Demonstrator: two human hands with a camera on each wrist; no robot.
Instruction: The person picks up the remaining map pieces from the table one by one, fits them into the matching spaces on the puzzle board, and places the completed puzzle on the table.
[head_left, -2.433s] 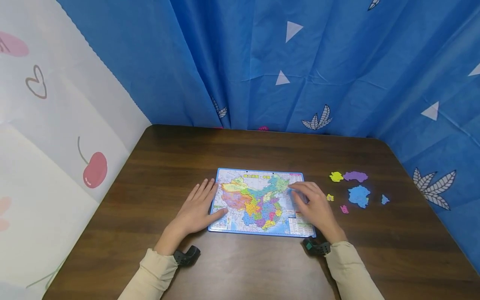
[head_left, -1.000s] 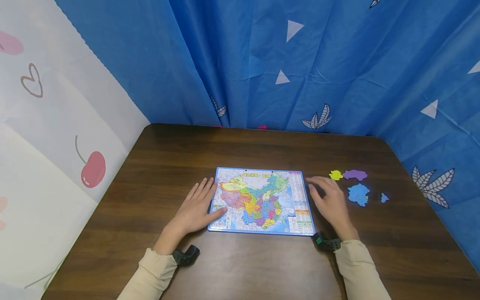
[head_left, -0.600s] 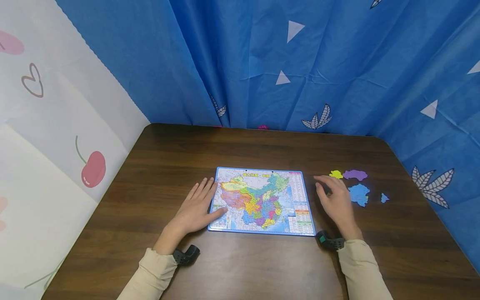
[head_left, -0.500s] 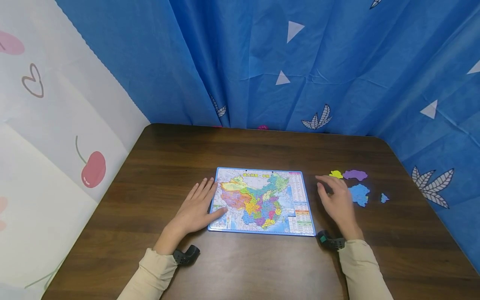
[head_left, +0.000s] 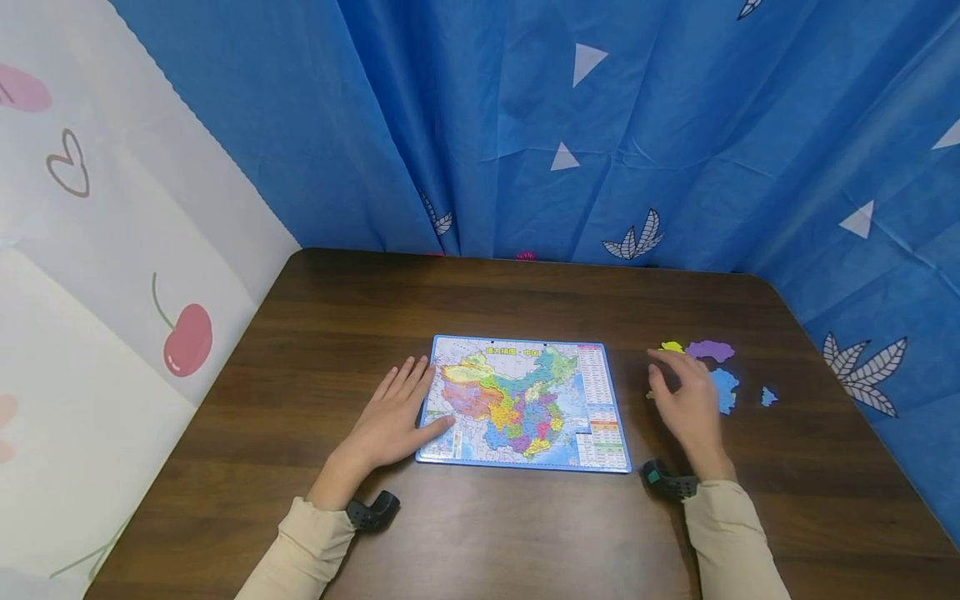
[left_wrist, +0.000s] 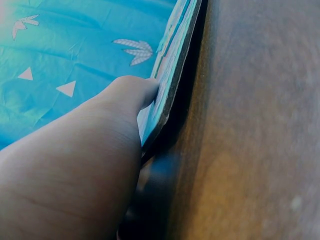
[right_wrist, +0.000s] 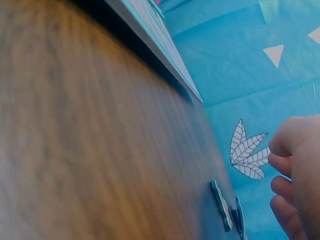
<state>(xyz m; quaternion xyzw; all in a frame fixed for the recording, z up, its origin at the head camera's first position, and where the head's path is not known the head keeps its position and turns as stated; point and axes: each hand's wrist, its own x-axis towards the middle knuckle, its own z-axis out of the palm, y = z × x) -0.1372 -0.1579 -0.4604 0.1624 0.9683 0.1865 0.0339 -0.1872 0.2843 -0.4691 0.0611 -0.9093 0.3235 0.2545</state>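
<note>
A map puzzle board (head_left: 480, 442) with a blue rim lies flat, its colourful pieces in place. My left hand (head_left: 390, 421) rests at its left edge with fingers spread, the thumb on the board's face; the left wrist view shows the thumb against the board too. Right of the board, my right hand (head_left: 688, 408) hovers over loose puzzle pieces, fingers bent and relaxed, nothing seen in its grasp. Around it lie a yellow piece (head_left: 671, 346), a purple piece (head_left: 711, 350) and a blue piece (head_left: 725, 390), partly covered by the hand.
Farther right lies a small light-blue piece (head_left: 769, 397). The dark wooden table (head_left: 360, 300) meets a blue curtain (head_left: 510, 125) at the back and a white printed curtain (head_left: 187, 258) on the left. Both wrists wear black bands.
My right hand has moved right, from the board's right part to over the loose pieces. The small yellow and pink pieces seen earlier are largely hidden by it. My left hand stays put.
</note>
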